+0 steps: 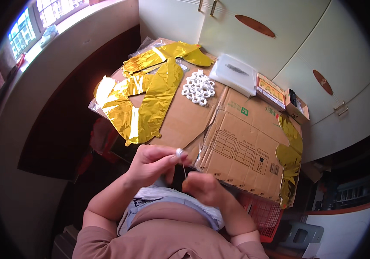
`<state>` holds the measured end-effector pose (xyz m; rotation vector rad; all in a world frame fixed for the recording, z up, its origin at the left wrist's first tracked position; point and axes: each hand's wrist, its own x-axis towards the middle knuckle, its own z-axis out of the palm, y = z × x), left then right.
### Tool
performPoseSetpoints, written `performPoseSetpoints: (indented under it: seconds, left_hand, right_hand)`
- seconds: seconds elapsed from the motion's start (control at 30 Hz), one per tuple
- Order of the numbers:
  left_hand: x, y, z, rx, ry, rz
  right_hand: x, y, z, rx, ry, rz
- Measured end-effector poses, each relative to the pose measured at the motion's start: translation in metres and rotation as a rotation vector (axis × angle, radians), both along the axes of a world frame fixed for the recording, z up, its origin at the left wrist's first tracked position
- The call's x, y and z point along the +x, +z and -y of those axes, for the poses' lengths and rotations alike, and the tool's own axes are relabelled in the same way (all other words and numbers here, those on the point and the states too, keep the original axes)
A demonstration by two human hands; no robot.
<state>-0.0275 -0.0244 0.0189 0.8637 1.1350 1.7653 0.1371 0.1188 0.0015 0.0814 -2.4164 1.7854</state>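
Observation:
My left hand (150,163) pinches a small white coil of string (179,152) between thumb and fingertips, in front of my lap. From the coil a thin strand (184,171) runs down to my right hand (204,188), whose fingers are closed on it and slightly blurred. Beyond my hands, a cluster of similar white coils (198,88) lies on the cardboard-covered table (174,123). Flat gold foil balloons (152,105) are spread to the left of that cluster, the farther one (193,56) reaching toward the cabinet.
A lidded translucent plastic box (234,73), a printed box (271,90) and a small open carton (297,108) line the table's back edge. More gold foil (289,151) hangs at the right edge. Below it stand a red plastic basket (265,216) and a grey stool (302,235).

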Motion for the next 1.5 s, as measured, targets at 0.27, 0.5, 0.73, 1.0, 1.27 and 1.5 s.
performPoseSetpoints:
  seconds: [0.27,0.5,0.73,1.0,1.27,1.5]
  left_hand:
    - [0.005,-0.006,-0.006,0.007,-0.024,0.142]
    - [0.019,0.0,0.001,-0.034,-0.228,0.106]
    - [0.038,-0.005,0.001,-0.18,-0.346,-0.097]
    - [0.035,-0.01,-0.003,-0.119,-0.327,-0.09]
    - [0.025,-0.019,-0.007,-0.164,0.025,-0.266]
    - [0.022,-0.012,-0.012,0.013,-0.008,0.213]
  right_hand:
    - [-0.001,0.005,-0.006,0.035,-0.035,-0.119]
    - [-0.007,-0.002,-0.018,-0.021,-0.089,-0.099]
    - [-0.008,0.011,-0.034,0.007,-0.225,-0.177]
    - [-0.013,0.012,-0.04,0.145,-0.257,-0.209]
    - [-0.005,0.013,-0.016,0.048,-0.161,-0.386]
    - [-0.013,-0.002,-0.01,0.252,-0.251,-0.365]
